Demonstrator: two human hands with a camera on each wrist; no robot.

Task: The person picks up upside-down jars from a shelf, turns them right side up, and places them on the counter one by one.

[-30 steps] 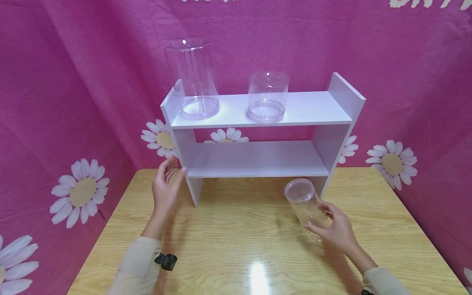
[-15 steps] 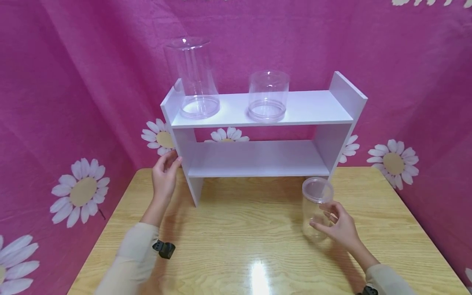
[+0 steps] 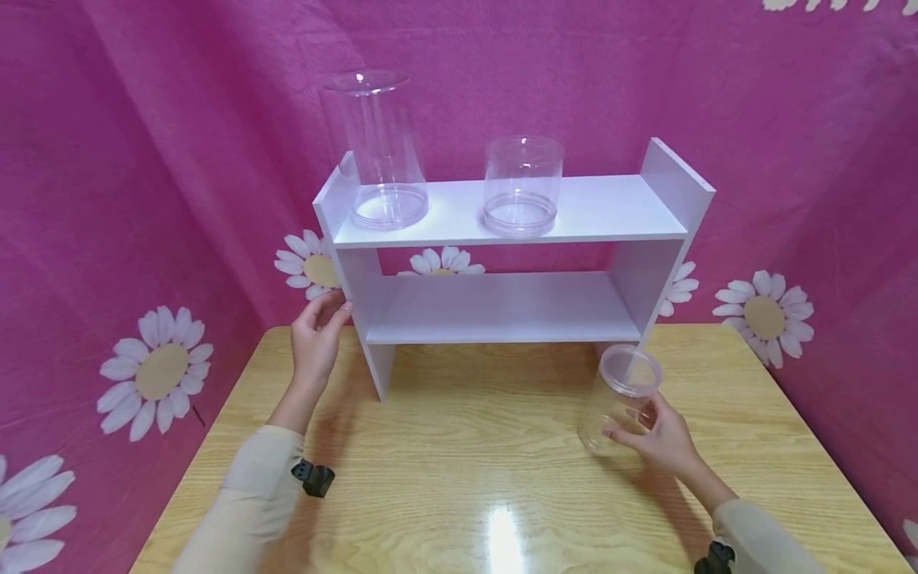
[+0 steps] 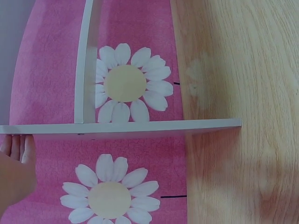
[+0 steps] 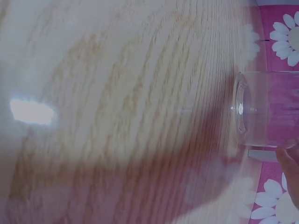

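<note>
Low over the table at right, my right hand (image 3: 663, 438) grips a clear plastic jar (image 3: 601, 406), fingers and thumb around its side. The jar tilts, its ringed top end leaning right and its bottom toward the left. In the right wrist view the jar's rounded bottom edge (image 5: 241, 107) shows near the wood, with my thumb (image 5: 290, 172) on its side. My left hand (image 3: 314, 347) is at the outer face of the white shelf's left panel (image 3: 362, 295). Its fingertips (image 4: 29, 144) touch that panel in the left wrist view.
On the upper board (image 3: 452, 211) of the shelf stand a tall clear jar (image 3: 383, 151) at left and a shorter clear jar (image 3: 523, 179) near the middle. The wooden table (image 3: 459, 446) extends toward me. A pink flowered curtain (image 3: 789, 199) surrounds the back and sides.
The jar in my right hand has shifted right, and its top has swung from leaning left to leaning right. My left hand has risen slightly along the shelf's side panel.
</note>
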